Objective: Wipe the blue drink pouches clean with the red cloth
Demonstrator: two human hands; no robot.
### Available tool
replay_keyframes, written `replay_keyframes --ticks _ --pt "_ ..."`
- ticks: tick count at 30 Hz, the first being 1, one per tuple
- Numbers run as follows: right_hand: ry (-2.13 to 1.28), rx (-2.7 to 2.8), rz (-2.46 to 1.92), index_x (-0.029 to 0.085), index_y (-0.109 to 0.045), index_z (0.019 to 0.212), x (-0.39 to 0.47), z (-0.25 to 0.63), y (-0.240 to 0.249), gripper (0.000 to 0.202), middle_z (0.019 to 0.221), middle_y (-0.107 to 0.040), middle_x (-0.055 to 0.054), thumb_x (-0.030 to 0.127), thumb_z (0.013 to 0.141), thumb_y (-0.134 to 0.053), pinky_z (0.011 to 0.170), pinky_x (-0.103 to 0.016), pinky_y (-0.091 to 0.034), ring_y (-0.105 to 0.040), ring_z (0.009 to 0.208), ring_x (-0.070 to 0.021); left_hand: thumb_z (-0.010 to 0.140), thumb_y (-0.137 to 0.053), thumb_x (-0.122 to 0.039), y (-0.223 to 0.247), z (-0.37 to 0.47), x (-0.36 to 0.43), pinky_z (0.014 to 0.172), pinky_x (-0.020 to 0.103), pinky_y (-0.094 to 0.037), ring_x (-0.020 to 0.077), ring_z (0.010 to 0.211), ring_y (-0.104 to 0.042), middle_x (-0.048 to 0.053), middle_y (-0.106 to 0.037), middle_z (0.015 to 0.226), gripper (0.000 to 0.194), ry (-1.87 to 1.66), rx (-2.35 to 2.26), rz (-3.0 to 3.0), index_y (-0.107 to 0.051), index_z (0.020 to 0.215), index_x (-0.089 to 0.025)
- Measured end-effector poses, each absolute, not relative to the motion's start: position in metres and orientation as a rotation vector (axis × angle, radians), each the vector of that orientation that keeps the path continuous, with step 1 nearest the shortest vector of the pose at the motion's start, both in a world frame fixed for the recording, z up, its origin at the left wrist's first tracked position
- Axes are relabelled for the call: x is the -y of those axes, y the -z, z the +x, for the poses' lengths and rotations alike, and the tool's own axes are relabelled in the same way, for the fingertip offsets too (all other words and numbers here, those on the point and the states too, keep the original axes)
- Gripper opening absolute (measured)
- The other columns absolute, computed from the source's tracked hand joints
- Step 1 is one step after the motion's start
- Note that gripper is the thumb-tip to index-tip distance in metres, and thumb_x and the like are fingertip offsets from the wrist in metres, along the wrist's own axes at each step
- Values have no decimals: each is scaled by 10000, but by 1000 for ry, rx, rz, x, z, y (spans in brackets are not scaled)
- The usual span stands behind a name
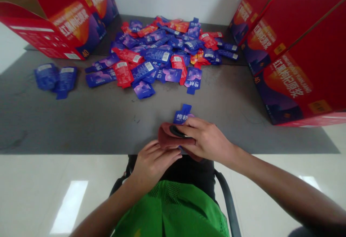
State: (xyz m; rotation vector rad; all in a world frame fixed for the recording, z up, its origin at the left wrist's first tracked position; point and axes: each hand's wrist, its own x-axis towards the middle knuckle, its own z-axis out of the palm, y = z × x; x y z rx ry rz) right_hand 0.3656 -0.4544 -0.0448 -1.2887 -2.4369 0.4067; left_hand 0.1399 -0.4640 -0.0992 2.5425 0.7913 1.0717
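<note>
One folded maroon cloth (165,136) was pinched in the right hand (209,139) at the near edge of the grey table (94,132), the thumb and fingers closed on it around a black piece (177,131) at its fold. The left hand (154,161) lay just beside the cloth's lower side, its fingers close together and slightly bent, their tips at the table's edge; I cannot tell whether they gripped anything. Just beyond the cloth, partly covered by it and the right hand, a blue pouch (180,117) lay flat with its narrow neck pointing away from the person and the white characters 纯耕 showing. The same two characters could be read on a second blue pouch (193,78) at the front of a loose heap of blue and red pouches (162,55), several of which lay with white barcode panels up. Two more blue pouches (65,80) lay overlapping, apart from the heap on the left. Behind them a red carton (67,28) stood with its flaps raised, its bare brown inside partly visible but its contents hidden. Along the right stood red cartons (292,75), bearing large white lettering that included 枸杞原浆 and, at a lower corner, the number 40; what they held could not be seen.
</note>
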Motion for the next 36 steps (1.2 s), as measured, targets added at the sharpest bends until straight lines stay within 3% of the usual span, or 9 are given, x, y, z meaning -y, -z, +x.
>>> replay_keyframes --ticks 4,9,15,18,22,26,29,32,36 --pt "-281 2385 -1427 217 -692 1302 409 385 53 374 1013 -664 -61 420 997 -619 738 -291 -497 -649 883 -194 964 -704 -198 94 141 464 989 360 -537 189 1129 -733 17 -775 1202 121 -1036 -760 2558 -728 1082 -191" --pt "-83 2280 -1519 202 -730 1216 385 395 36 316 977 -661 -74 393 982 -638 725 -295 -480 -638 895 -216 975 -689 -212 92 143 463 964 360 -553 189 1112 -740 19 -779 1191 119 -1057 -764 2560 -728 1086 -197" --pt "-351 2411 -1211 202 -665 1316 448 369 38 346 1054 -673 -81 334 1006 -584 785 -308 -525 -644 929 -203 961 -706 -214 96 141 462 920 363 -569 175 922 -772 -3 -809 1045 117 -1086 -797 2544 -742 1072 -220" --pt "-385 2384 -1281 214 -670 1319 438 375 50 356 1046 -672 -73 375 1012 -588 784 -301 -527 -654 918 -194 963 -703 -208 94 141 462 937 364 -564 183 995 -765 7 -800 1105 114 -1062 -772 2549 -735 1072 -208" --pt "-160 2323 -1463 202 -709 1248 393 403 51 345 989 -661 -71 415 992 -619 739 -300 -501 -652 883 -205 975 -687 -210 85 141 460 949 350 -555 188 1119 -732 21 -779 1190 121 -1002 -739 2555 -715 1091 -192" --pt "13 2106 -1454 200 -727 1136 383 428 43 263 946 -649 -60 387 979 -630 724 -310 -486 -632 854 -201 994 -665 -318 69 146 451 890 360 -544 195 1042 -734 11 -794 1085 163 -925 -767 2570 -704 1093 -193" --pt "100 1841 -1468 205 -724 958 396 441 42 176 847 -615 -37 373 948 -672 680 -315 -466 -601 777 -189 1028 -600 -260 57 159 435 863 357 -526 190 931 -696 7 -781 987 129 -959 -857 2611 -702 1062 -190" --pt "159 1682 -1496 207 -693 838 401 451 45 180 778 -583 -25 367 918 -706 652 -319 -449 -577 736 -186 1037 -571 -315 48 180 413 909 377 -521 232 1002 -638 58 -733 1066 212 -869 -1063 2635 -691 1140 -174" --pt "130 1662 -1522 204 -686 810 396 458 50 200 764 -578 -25 367 926 -683 641 -322 -442 -576 725 -187 957 -653 -504 46 207 387 850 396 -532 298 1046 -606 134 -643 1135 513 -618 -1319 2656 -619 1308 -132"
